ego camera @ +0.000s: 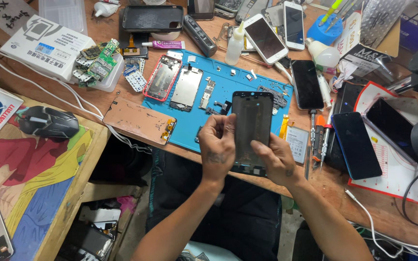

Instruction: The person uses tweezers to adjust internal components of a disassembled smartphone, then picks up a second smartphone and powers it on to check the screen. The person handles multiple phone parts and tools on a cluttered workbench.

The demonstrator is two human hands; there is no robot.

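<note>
Above the blue mat (pixel 228 121), black phone frame (pixel 252 121) upright, long axis running away, left hand (pixel 217 147) and right hand (pixel 276 159) fingers gripping its sides.

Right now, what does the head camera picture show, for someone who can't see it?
Both hands, left hand and right hand, hold a dark phone frame upright above a blue work mat strewn with phone parts. Phones, screwdrivers and a computer mouse lie around.

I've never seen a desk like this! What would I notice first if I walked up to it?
First, the two hands in the middle: the left hand and right hand hold up a black phone frame between them. Right behind it lies a bright blue work mat strewn with opened phone parts, including a red-edged phone shell. Off to the left, a black computer mouse sits on a colourful pad.
</note>
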